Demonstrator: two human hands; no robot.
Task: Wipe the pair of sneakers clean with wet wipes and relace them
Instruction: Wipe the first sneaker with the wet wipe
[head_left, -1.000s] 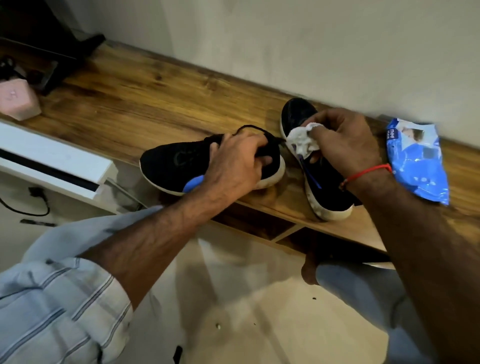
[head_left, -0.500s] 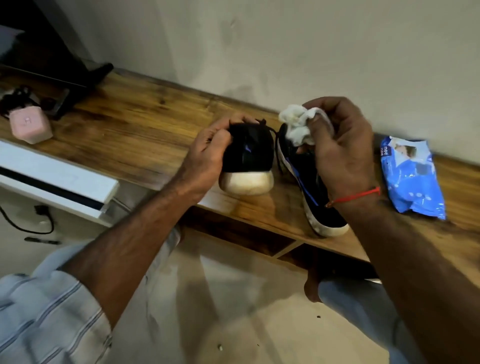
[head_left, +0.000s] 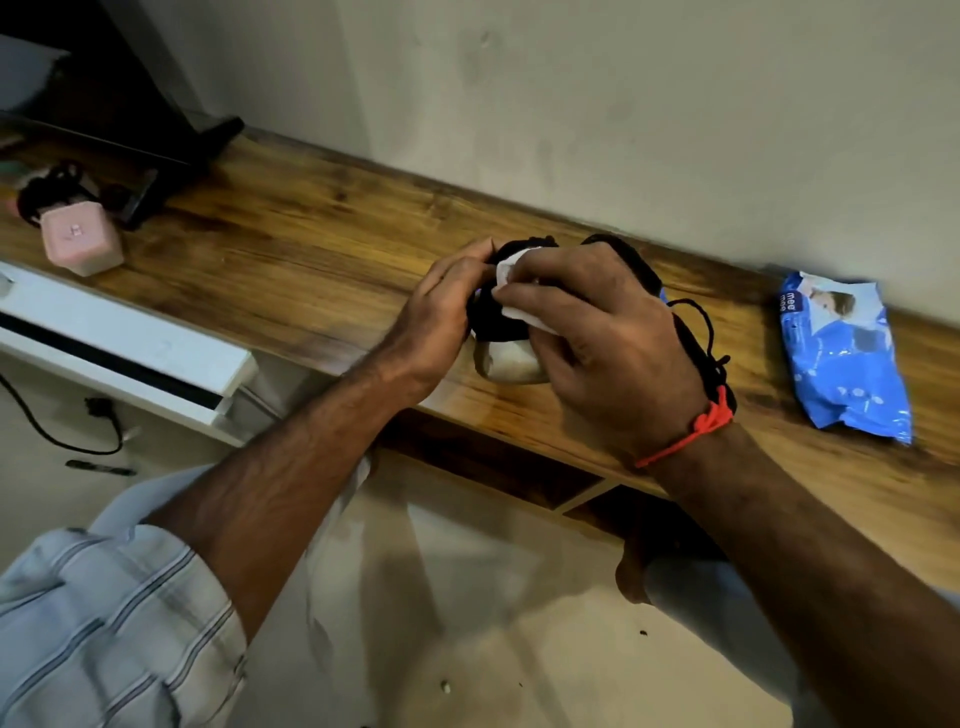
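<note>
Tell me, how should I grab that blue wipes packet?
Probably pinch the blue wipes packet across its narrow middle, coming straight down from above. It lies flat and alone on the wooden shelf, long sides free and crinkled ends flimsy. The wall sits close behind it, so a reach from the back looks awkward.

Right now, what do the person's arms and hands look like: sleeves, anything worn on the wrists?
Both forearms are bare. The left hand wears nothing that shows; that arm's pale blue shirt sleeve with thin darker stripes is rolled up near the elbow. The right hand has a thin red thread tied round the wrist, knotted on the outer side. No right sleeve is in view.
</note>
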